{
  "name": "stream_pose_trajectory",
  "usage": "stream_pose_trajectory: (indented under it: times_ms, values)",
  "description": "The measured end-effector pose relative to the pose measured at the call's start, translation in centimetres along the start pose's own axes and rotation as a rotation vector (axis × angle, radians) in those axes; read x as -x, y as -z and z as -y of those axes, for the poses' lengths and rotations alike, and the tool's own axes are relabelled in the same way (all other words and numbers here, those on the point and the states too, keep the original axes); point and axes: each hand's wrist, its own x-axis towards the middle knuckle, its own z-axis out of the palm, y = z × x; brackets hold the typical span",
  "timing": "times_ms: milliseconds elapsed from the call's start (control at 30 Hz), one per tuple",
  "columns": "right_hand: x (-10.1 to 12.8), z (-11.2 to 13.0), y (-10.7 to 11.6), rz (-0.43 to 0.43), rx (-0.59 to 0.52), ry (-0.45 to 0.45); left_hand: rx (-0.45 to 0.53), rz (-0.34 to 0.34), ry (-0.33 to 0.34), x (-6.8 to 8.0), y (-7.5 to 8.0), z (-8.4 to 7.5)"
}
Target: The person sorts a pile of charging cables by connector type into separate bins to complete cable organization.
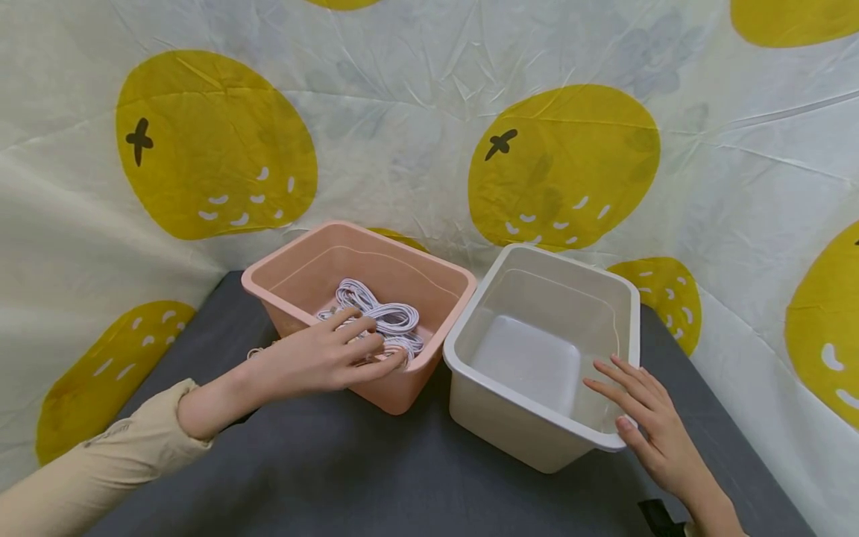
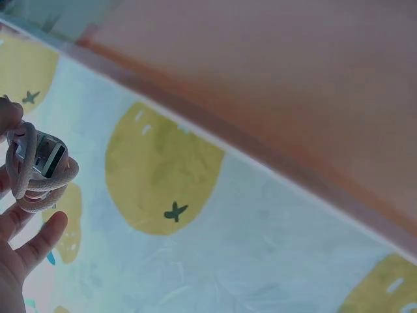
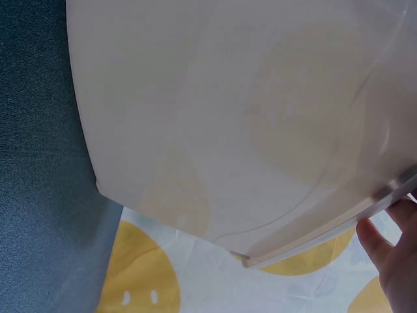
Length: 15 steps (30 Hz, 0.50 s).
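Cables (image 1: 396, 317) lie coiled in the pink bin (image 1: 396, 399) near the table's (image 1: 403, 485) far left corner, where the left hand (image 1: 332, 354), half curled over the near rim, pinches a looped bundle (image 2: 42, 166), while the right hand (image 1: 651, 425), fingers spread and gripping nothing, has its thumb at the rim of the grey bin (image 1: 510, 425) by the far right corner. Clean lifting probably needs every loop gathered in the pinch, so no strand snags its neighbours or the rim.

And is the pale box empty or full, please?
Empty: the head view shows nothing lying inside the pale box, only its bare floor.
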Motion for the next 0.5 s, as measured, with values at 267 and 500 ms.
stream_pose_trajectory:
  times_ms: [267, 500]
  values:
    - [0.1, 0.1, -0.1, -0.003, -0.003, -0.009, 0.011, -0.056, -0.005, -2.7, -1.6, 1.0]
    - [0.0, 0.0, -0.2, -0.02, -0.01, -0.002, 0.053, -0.084, 0.003, -5.2, -3.0, 1.8]
